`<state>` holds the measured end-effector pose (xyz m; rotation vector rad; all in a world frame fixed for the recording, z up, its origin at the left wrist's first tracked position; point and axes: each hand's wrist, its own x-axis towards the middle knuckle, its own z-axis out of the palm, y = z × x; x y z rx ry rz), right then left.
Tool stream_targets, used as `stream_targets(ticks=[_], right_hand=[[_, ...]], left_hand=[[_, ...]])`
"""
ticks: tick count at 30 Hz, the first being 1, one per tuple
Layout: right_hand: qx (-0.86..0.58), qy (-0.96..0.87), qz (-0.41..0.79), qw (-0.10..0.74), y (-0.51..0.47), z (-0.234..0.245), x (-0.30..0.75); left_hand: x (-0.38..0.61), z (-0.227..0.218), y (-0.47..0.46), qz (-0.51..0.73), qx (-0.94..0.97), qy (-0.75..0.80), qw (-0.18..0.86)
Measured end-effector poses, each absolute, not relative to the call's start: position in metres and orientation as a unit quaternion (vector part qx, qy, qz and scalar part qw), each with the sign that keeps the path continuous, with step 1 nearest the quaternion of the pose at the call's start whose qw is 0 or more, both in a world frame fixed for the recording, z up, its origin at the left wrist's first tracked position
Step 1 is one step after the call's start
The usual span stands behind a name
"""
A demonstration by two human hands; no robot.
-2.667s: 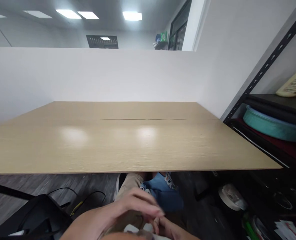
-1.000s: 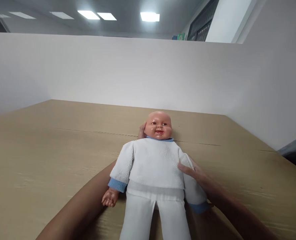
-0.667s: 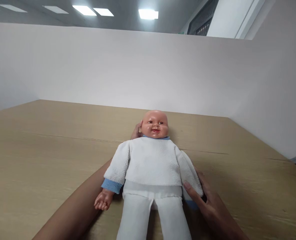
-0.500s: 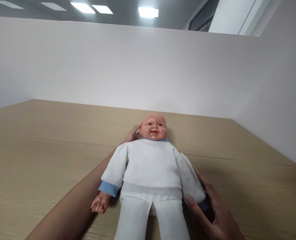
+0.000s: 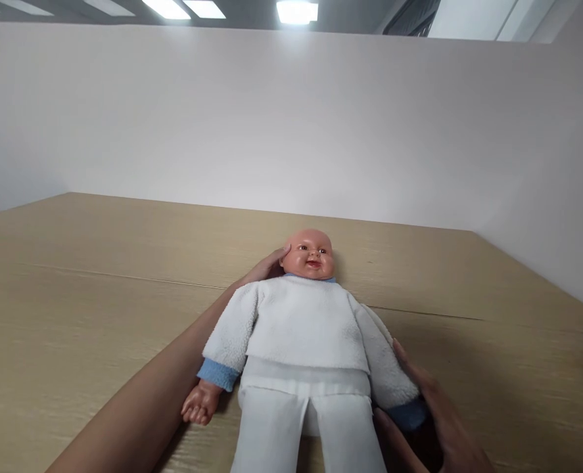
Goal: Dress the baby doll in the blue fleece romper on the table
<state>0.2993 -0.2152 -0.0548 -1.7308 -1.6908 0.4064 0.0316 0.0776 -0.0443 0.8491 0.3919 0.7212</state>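
Observation:
A baby doll (image 5: 301,328) in a white fleece top with blue cuffs and white trousers lies face up on the light wooden table (image 5: 74,289), head pointing away from me. My left hand (image 5: 267,268) reaches under the doll and cups the back and side of its head; most of its fingers are hidden. My right hand (image 5: 432,420) wraps around the doll's arm at the blue cuff, near the bottom right edge of the view.
A white partition wall (image 5: 271,125) runs along the far edge of the table and turns along its right side. Ceiling lights show above the wall. A seam crosses the tabletop behind the doll's shoulders.
The doll, absent from the table 2.7 s ago, now lies on it. Over the last second my right hand slid down the doll's sleeve from the upper arm to the cuff.

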Motion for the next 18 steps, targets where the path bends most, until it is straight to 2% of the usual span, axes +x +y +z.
stream_targets(ticks=[6,18], right_hand=[[-0.654,-0.669,0.147,0.320,-0.214,-0.052,0.304],[-0.656,-0.653,0.171,0.337,-0.213,-0.042,0.294]], left_hand=[[0.034,-0.046,0.079,0.357,0.403,0.194,0.820],[0.033,-0.049,0.082,0.365,0.432,0.229,0.792]])
